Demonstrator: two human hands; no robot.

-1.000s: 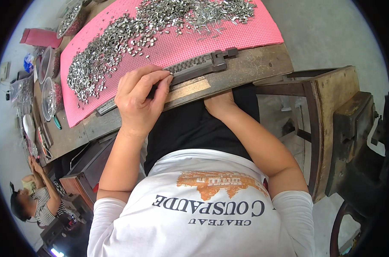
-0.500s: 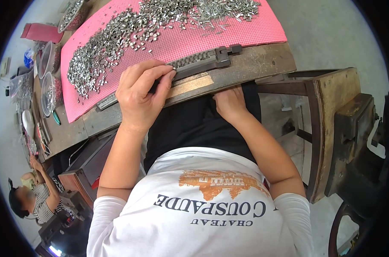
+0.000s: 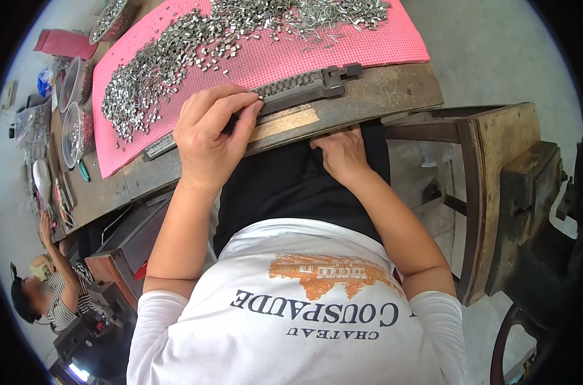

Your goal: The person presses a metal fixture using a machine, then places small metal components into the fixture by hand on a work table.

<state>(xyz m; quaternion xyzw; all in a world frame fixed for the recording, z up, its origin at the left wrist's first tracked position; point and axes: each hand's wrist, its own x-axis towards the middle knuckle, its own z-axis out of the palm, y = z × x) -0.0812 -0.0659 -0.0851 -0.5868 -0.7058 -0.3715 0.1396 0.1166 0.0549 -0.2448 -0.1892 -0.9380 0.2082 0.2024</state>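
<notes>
My left hand [image 3: 216, 131] is at the near edge of the workbench, thumb and forefinger pinched together over a long dark metal fixture [image 3: 298, 93]. Whatever lies between those fingertips is too small to make out. Along the fixture runs a row of small segments, and a block-like end piece [image 3: 334, 81] sits at its right. The hand covers the fixture's left part. Lower and to the right, my right hand [image 3: 344, 154] rests by the bench's front edge, over my dark lap; its fingers are partly hidden under that edge. Behind the fixture, small metal pieces [image 3: 195, 48] are heaped on a pink mat [image 3: 176, 119].
Plastic tubs of small parts [image 3: 79, 131] stand on the left with bags and hand tools, among them a green-handled one [image 3: 84, 171]. To the right are a wooden stand [image 3: 474, 192] and a dark machine [image 3: 529, 192]. Another person [image 3: 54, 295] sits at lower left.
My left hand stays pinched at the fixture, nearly still. My right hand has shifted slightly left along the bench edge. The other person's arm has moved up.
</notes>
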